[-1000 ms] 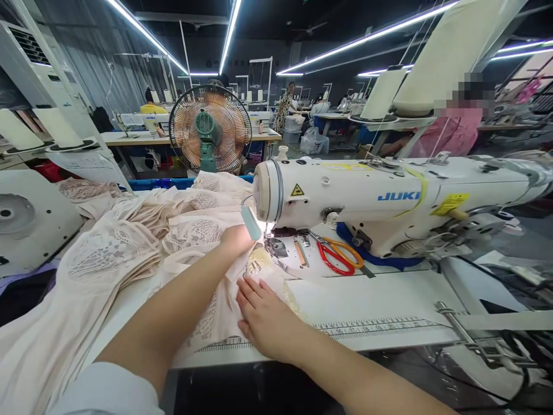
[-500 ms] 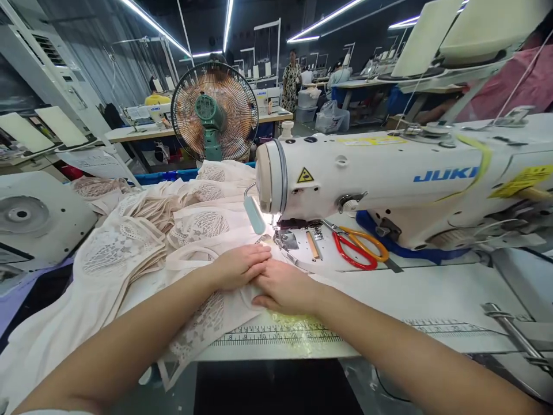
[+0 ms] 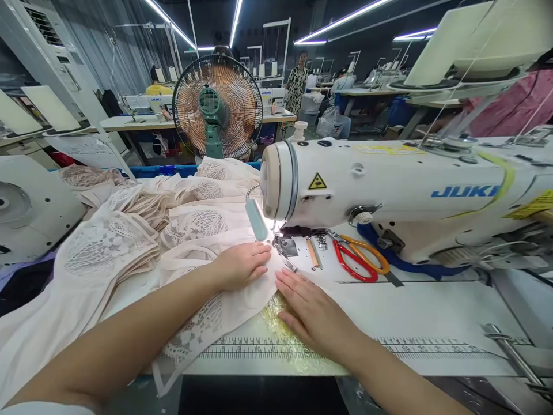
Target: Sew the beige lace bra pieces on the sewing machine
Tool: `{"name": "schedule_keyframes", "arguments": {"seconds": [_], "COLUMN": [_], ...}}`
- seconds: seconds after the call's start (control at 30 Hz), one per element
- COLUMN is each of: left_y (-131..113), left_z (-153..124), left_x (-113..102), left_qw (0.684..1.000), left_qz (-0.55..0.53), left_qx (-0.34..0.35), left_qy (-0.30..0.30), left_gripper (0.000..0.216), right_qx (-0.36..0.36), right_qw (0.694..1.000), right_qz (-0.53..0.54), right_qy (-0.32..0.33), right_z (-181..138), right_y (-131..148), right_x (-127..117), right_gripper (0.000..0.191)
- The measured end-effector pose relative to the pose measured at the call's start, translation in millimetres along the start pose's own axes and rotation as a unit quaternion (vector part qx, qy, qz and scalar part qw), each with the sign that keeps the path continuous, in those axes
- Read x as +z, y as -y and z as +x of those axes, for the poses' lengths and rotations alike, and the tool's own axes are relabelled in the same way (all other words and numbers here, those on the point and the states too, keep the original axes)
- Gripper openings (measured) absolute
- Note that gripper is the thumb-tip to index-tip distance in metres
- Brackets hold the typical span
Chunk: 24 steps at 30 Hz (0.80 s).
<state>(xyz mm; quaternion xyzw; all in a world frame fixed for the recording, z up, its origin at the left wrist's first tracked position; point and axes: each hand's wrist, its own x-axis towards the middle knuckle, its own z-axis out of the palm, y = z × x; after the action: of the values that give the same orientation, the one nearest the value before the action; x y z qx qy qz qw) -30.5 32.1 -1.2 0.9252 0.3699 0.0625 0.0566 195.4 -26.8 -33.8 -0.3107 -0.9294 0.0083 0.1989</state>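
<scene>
My left hand (image 3: 242,264) lies flat, fingers together, on a pale pink lace fabric piece (image 3: 207,314) just left of the needle area (image 3: 283,245) of a white JUKI sewing machine (image 3: 389,190). My right hand (image 3: 311,311) rests open, fingers stretched out, on the fabric's right edge over a yellowish patch of the table, below the presser foot. Neither hand grips anything. The fabric hangs over the table's front edge by the printed ruler (image 3: 345,347).
A heap of pink lace pieces (image 3: 129,230) covers the table's left. Red-and-orange scissors (image 3: 358,259) lie under the machine arm. A fan (image 3: 217,106) stands behind. Another machine's base (image 3: 26,213) sits far left. People work at benches in the back.
Both hands shifted on the fabric near the needle: they came together half a second ago, then the right hand slid back toward me and spread flat. The camera view moved closer and up.
</scene>
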Motion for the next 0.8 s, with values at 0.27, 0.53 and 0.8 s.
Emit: {"name": "schedule_keyframes", "arguments": {"seconds": [0.27,0.53,0.8], "left_y": [1.5,4.0,5.8], "left_z": [2.0,2.8,3.4], "left_x": [2.8,5.2,3.4], "left_qw": [1.000,0.999,1.000], "left_qz": [0.018,0.026,0.010], "left_qx": [0.009,0.017,0.016], "left_qy": [-0.015,-0.026,-0.012], "left_gripper": [0.040,0.039,0.041], "right_qx": [0.000,0.002,0.000], "right_qw": [1.000,1.000,1.000], "right_qz": [-0.009,-0.007,0.012], "right_qy": [0.011,0.011,-0.006], "right_z": [2.5,0.4,-0.9], "right_y": [0.7,-0.8,-1.4], "right_x": [-4.4,-3.0,-1.2], "right_gripper": [0.045,0.045,0.045]}}
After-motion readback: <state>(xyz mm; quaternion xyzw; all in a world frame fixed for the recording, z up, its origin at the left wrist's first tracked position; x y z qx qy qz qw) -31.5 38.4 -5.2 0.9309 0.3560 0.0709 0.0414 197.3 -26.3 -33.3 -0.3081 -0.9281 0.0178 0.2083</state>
